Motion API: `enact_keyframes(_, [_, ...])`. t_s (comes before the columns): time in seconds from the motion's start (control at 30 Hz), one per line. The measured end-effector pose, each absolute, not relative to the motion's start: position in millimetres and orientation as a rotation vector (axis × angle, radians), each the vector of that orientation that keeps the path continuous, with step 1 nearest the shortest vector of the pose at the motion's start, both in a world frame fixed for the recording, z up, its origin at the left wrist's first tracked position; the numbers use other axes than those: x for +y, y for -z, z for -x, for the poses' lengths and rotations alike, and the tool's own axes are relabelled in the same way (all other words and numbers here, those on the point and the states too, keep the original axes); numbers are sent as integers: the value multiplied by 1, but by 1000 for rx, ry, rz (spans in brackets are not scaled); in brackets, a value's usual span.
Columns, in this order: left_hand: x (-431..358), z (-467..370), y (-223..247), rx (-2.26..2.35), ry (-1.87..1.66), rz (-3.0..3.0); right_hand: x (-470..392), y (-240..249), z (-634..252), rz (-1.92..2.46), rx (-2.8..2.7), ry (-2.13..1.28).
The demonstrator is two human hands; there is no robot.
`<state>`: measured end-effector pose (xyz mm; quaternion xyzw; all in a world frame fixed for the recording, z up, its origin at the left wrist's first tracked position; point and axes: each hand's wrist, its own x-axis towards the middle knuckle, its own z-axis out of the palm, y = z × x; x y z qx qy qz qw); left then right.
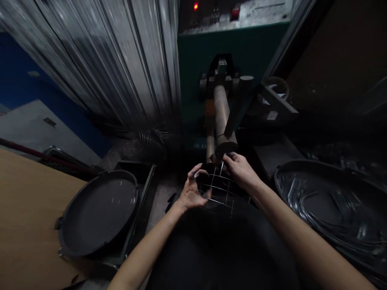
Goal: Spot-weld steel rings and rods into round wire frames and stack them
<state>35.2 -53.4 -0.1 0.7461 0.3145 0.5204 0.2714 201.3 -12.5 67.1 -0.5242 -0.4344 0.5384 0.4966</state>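
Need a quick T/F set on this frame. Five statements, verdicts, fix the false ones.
1. Both the left hand and the right hand are at the wire grid. True.
2. The lit indicator on the machine is green. False: the indicator light glows red.
3. The thick metal cylinder juts from the green machine toward the person. True.
4. The wire grid lies in the left round tray. False: it is at the hands, by the cylinder's near end.
5. The right round tray holds bent wires. True.
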Motion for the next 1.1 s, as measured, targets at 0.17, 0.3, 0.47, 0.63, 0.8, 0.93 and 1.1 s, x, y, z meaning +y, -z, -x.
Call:
enact_keyframes(0.17, [-41,-33,-6,833,-1409,-2031,-3,-69,-199,1342,-1069,-1244])
enact_keyframes(0.3, [-33,-30,-7,848,-1396,-2056,1,-75,-196,1372,-1091,-1194])
enact_keyframes(0.47, [-22,-29,-7,848,-1379,-2068,11,-67,-197,1299,-1078,-1208])
enact_keyframes(0.63, [-13,-29,-11,845,-1377,-2042,23,-54,-200,1262,-1036,-1235])
enact_keyframes(0.8, [-10,-28,-14,837,-1370,-2012,26,-50,-201,1297,-1056,-1205])
enact_keyframes(0.93, [-9,-25,-18,873,-1350,-2038,31,-43,-203,1274,-1061,-1241])
enact_keyframes(1.1, [-13,-21,-26,1046,-1234,-2161,25,-52,-190,1246,-1066,-1255])
